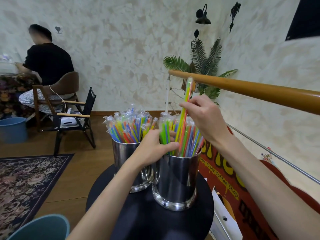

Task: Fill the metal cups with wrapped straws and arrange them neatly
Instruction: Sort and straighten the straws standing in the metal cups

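Yellow and orange wrapped straws, a raised pair [185, 108], were pinched between the thumb and fingertips of the right hand [206, 118]; the other fingers were curled loosely. The pair stood tilted, lower ends down among the straws of the near cup [176, 181], upper wrapper tip reaching up in front of the wooden rail [259, 90]. The left hand [155, 148] gripped a green bundle [163, 135] at the near cup's rim, thumb across the front of the bundle, fingers curled round its back; fingertips mostly hidden behind the straws. Near cup: polished metal, upright, holding straws in green, blue, orange and yellow that leaned apart loosely. Far cup [121, 153]: same metal, upright, just behind and left of the near cup, packed with straws [129, 125], clear wrapper ends sticking up. Whether the two cups touched could not be told; the left wrist covered the gap. Both cups stood on a round black table [138, 213]. Left of the table lay a patterned rug [26, 179] on wood floor; a blue bin [43, 227] showed at the lower edge. Right of the table stood a red sign [225, 186] with yellow lettering. Further back, a person in a black shirt [48, 63] sat facing away, a folding chair [76, 122] behind them.
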Demonstrator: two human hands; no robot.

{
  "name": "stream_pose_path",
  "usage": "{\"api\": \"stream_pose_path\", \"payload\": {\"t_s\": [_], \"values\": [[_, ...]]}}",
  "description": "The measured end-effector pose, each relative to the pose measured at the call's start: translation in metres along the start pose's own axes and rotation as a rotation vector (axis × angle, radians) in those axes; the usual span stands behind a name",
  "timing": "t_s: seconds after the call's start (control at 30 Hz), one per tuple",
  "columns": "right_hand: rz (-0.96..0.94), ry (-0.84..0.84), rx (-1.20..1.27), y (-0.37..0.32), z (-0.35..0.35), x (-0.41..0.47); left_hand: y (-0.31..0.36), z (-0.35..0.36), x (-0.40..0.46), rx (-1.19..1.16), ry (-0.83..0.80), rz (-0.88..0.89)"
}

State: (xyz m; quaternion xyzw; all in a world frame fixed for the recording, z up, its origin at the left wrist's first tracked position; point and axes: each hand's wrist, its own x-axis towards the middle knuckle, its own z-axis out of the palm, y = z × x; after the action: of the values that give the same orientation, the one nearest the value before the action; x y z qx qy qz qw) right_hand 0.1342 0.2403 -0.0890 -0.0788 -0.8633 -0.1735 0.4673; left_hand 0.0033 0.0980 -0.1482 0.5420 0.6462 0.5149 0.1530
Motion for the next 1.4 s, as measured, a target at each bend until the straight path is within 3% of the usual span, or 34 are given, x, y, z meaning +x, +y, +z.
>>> {"api": "stream_pose_path", "payload": {"t_s": [0.3, 0.47, 0.57, 0.77, 0.87, 1.03, 1.2, 1.4], "values": [[0.060, 0.042, -0.052, 0.015, -0.024, 0.032, 0.001, -0.005, -0.006, -0.018, -0.034, 0.025], [0.170, 0.060, 0.172, -0.004, -0.036, 0.022, 0.000, -0.003, -0.005, -0.022, -0.010, -0.007], [0.346, 0.072, 0.417, -0.022, -0.040, 0.009, 0.000, -0.002, -0.004, -0.047, 0.013, -0.017], [0.740, -0.290, 0.746, -0.034, -0.020, -0.025, 0.001, 0.001, -0.005, -0.088, 0.062, -0.017], [0.728, -0.452, 0.705, -0.038, -0.009, -0.035, 0.004, -0.002, -0.003, -0.188, 0.035, -0.023], [0.680, -0.567, 0.479, -0.045, 0.001, -0.035, 0.013, 0.003, 0.003, -0.335, 0.086, -0.006], [0.567, -0.636, 0.264, -0.053, 0.001, -0.033, 0.019, 0.013, 0.012, -0.309, 0.327, 0.023], [0.598, -0.584, 0.426, -0.038, -0.020, -0.039, 0.013, 0.013, 0.010, -0.052, 0.330, 0.049]]}}
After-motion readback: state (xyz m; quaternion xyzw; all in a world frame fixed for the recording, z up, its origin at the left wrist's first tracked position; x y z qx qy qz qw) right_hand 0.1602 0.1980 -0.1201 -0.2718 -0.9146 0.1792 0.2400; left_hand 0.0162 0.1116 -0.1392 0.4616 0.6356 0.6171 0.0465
